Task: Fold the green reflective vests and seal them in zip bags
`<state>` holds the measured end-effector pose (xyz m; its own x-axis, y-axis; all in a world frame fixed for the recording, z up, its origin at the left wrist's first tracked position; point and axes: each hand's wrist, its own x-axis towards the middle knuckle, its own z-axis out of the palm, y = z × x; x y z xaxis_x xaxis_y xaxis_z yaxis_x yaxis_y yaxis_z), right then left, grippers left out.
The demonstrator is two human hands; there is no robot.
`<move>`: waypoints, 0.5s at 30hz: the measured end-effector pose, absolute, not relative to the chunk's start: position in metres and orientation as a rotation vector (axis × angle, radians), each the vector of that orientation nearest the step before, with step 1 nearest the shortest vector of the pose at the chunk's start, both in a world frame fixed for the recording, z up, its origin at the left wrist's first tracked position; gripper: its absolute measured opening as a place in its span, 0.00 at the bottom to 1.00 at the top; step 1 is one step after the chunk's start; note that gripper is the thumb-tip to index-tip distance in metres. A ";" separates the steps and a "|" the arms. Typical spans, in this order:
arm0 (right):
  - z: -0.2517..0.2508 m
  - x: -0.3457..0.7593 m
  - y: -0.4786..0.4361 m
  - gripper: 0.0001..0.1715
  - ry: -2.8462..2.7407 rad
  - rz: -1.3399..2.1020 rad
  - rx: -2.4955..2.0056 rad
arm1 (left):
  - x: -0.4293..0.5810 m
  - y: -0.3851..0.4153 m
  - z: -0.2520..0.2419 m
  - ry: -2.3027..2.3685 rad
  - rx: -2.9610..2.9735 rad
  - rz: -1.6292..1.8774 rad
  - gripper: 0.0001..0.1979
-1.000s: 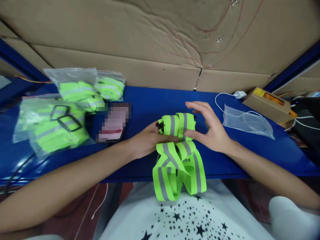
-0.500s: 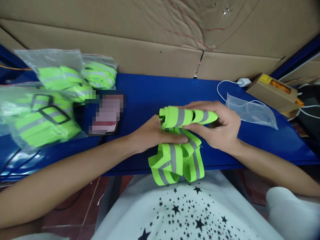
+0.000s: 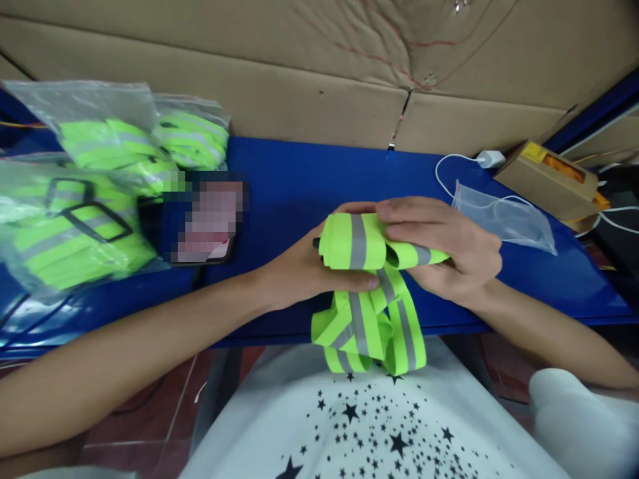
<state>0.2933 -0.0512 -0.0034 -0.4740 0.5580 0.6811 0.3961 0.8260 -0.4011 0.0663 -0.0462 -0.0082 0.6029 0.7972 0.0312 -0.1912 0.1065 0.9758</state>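
Note:
Between both hands is a neon yellow-green reflective strap (image 3: 357,241) with a grey stripe, its upper part folded into a flat bundle. My left hand (image 3: 319,266) is closed round the bundle's left end, thumb lying across the front below it. Fingers of my right hand (image 3: 444,243) press over the bundle's right side, pinching a folded end that sticks out. Loose loops of the strap hang below the hands, in front of the white shirt. A small dark piece shows at the bundle's left edge. Some left fingers are hidden behind the strap.
Clear bags (image 3: 80,226) of similar straps with black buckles lie at the left of the blue table (image 3: 299,173). A phone (image 3: 210,219) with a blurred screen sits beside them. At right are an empty clear bag (image 3: 504,216), a white cable and a cardboard box (image 3: 544,179).
My right hand has shifted slightly right, its fingers now over the top of the bundle. The folded bundle faces the camera more, and the hanging loops have swung right.

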 end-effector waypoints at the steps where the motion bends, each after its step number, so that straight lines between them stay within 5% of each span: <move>1: -0.003 0.296 -0.049 0.12 -2.152 0.212 -0.700 | 0.065 -0.047 -0.007 0.580 1.297 0.846 0.35; 6: 0.002 0.299 -0.042 0.10 -2.259 0.076 -0.767 | 0.059 -0.052 -0.004 0.435 1.151 0.825 0.47; 12: -0.004 0.286 -0.033 0.34 -2.106 0.219 -0.784 | 0.058 -0.040 0.009 0.650 0.855 0.957 0.19; 15: -0.017 0.279 -0.035 0.30 -1.931 0.766 -0.805 | 0.054 -0.033 0.018 0.680 0.771 1.008 0.11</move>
<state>0.2789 -0.0348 -0.0170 -0.4004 0.7768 0.4860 0.2322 0.5991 -0.7662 0.0539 -0.0326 0.0179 0.3798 0.9141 -0.1418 -0.4743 0.3240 0.8186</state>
